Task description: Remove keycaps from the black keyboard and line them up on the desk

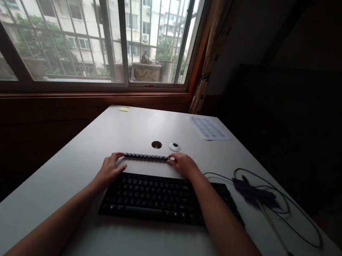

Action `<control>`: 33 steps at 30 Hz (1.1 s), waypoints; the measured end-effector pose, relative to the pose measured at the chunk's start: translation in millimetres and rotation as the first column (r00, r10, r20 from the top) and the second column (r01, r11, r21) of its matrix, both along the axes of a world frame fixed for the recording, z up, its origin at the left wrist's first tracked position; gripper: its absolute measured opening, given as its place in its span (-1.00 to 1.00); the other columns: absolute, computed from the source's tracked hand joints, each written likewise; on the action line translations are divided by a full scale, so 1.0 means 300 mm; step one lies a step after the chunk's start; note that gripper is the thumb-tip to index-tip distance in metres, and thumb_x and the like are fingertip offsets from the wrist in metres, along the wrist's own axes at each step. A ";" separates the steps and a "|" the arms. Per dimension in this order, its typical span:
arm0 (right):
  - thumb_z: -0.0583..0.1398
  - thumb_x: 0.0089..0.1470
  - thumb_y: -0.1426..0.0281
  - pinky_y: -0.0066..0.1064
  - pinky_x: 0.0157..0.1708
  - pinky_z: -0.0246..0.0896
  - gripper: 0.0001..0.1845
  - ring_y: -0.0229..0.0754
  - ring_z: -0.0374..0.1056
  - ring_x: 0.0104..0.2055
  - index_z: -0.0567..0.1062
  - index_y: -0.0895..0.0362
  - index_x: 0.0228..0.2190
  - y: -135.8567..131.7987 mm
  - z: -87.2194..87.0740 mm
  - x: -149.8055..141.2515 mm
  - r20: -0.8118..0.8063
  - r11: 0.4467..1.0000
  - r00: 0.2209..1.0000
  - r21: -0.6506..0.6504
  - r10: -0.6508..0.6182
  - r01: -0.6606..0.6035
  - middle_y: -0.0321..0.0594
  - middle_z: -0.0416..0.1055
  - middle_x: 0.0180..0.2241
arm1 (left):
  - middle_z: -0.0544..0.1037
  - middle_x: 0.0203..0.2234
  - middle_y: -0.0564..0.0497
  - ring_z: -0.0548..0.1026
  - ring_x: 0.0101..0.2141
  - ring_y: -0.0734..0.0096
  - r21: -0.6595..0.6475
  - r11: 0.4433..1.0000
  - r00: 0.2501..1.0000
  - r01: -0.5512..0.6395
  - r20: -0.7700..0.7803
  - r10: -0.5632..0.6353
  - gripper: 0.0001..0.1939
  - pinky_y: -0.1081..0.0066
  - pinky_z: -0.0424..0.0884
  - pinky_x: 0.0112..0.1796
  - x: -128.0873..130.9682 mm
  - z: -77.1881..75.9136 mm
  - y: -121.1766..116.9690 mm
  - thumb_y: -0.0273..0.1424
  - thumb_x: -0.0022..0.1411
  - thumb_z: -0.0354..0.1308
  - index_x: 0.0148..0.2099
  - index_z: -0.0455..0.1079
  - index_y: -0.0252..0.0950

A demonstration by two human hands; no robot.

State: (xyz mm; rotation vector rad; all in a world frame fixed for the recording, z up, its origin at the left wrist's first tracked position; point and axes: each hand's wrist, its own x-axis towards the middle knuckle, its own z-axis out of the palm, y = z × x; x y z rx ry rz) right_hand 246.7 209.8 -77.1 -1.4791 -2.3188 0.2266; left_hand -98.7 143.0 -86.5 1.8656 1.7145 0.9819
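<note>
A black keyboard lies on the white desk in front of me. Just beyond it, a row of several loose black keycaps is lined up on the desk. My left hand rests at the left end of that row, its fingers curled with the fingertips at the first keycap. My right hand is at the right end, fingers bent and pressed against the last keycap. Both hands bracket the row from either side.
A cable hole and its round white cover lie behind the keycaps. A printed sheet and yellow sticky notes sit near the window. A black cable loops at the right around a purple duster.
</note>
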 end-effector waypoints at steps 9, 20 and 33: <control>0.24 0.12 0.18 -0.41 -0.19 0.26 -0.72 -0.18 0.44 -0.24 0.56 -0.02 -0.15 -0.001 0.001 0.000 -0.002 1.000 1.000 -0.009 -0.011 0.011 -0.22 0.54 -0.21 | 0.45 0.06 -0.08 0.28 0.14 0.09 0.019 1.000 1.000 0.008 0.005 -0.008 -0.53 0.05 0.21 0.14 -0.005 -0.013 0.006 -0.24 0.16 0.11 0.12 0.26 -0.20; 0.23 0.12 0.17 -0.40 -0.19 0.26 -0.72 -0.17 0.44 -0.23 0.55 -0.02 -0.14 0.001 -0.001 0.001 -0.008 1.000 1.000 -0.014 -0.013 0.013 -0.22 0.54 -0.20 | 0.44 0.06 -0.07 0.24 0.14 0.05 -0.007 1.000 1.000 0.001 -0.017 -0.001 -0.54 0.05 0.20 0.14 -0.004 -0.008 0.004 -0.24 0.18 0.11 0.12 0.26 -0.19; 0.22 0.12 0.17 -0.41 -0.21 0.26 -0.71 -0.17 0.45 -0.24 0.55 0.00 -0.15 0.002 -0.002 -0.001 0.004 1.000 1.000 -0.012 -0.010 0.010 -0.21 0.54 -0.21 | 0.45 0.06 -0.11 0.29 0.14 0.07 0.015 1.000 1.000 0.012 -0.007 -0.012 -0.53 0.04 0.19 0.15 -0.012 -0.030 0.016 -0.24 0.17 0.12 0.12 0.24 -0.22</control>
